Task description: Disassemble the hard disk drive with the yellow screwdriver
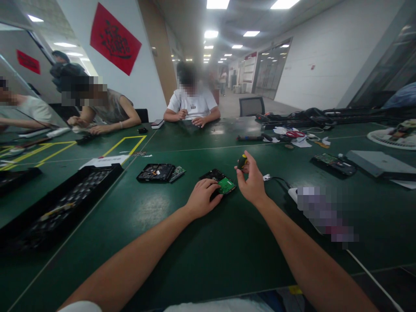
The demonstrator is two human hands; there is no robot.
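Gripping a screwdriver (rounded dark handle, yellow trim) in the right hand, just right of a flat, rectangular hard drive. Resting the left hand with bent fingers against its green circuit board; can't tell if clamped. Working mid-scene on glossy green tabletop, right of a boxy black drive.

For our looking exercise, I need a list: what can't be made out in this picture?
All in the head view:
Part of the hard drive: hidden under the left-hand grip.
Tip of the yellow-and-black tool in the right-hand grip: too small and blurred.
Top of the white-edged device: pixelated.
Part of the round white item: cut off by the right edge.
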